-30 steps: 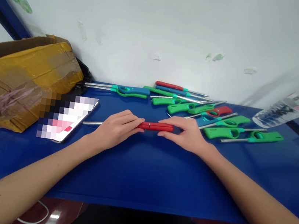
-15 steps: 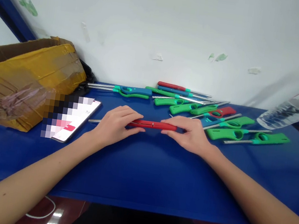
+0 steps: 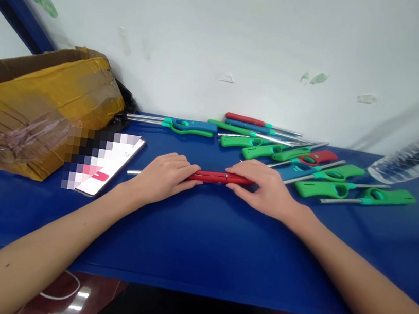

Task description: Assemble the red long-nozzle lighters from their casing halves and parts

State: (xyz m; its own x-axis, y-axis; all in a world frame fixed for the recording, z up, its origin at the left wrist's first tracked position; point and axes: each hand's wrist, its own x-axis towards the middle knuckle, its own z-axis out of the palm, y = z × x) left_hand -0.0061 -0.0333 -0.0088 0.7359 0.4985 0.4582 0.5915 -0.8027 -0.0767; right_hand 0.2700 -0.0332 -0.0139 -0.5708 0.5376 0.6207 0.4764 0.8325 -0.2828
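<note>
A red long-nosed lighter [image 3: 212, 177] lies level between my hands, just above the blue tabletop [image 3: 212, 246]. Its metal tube sticks out to the left, past the knuckles of my left hand [image 3: 168, 176]. That hand pinches the lighter's left part between thumb and fingers. My right hand [image 3: 262, 188] grips the other end of the handle the same way. A lengthwise seam shows along the red body; my fingers hide both its ends. Behind my right hand lie several green lighters [image 3: 320, 188], with a red one [image 3: 320, 157] among them.
To the left are a phone [image 3: 117, 165] with a lit screen and a taped cardboard box [image 3: 87, 82]. A blue lighter [image 3: 198, 126] rests on a green one near the wall [image 3: 195, 35]. A plastic-wrapped bottle pack [image 3: 399, 163] stands at the right.
Both hands still hold the red lighter. My right hand's fingertips now cover more of the handle's middle, and the lighter looks slightly turned. The whole view has shifted a little.
</note>
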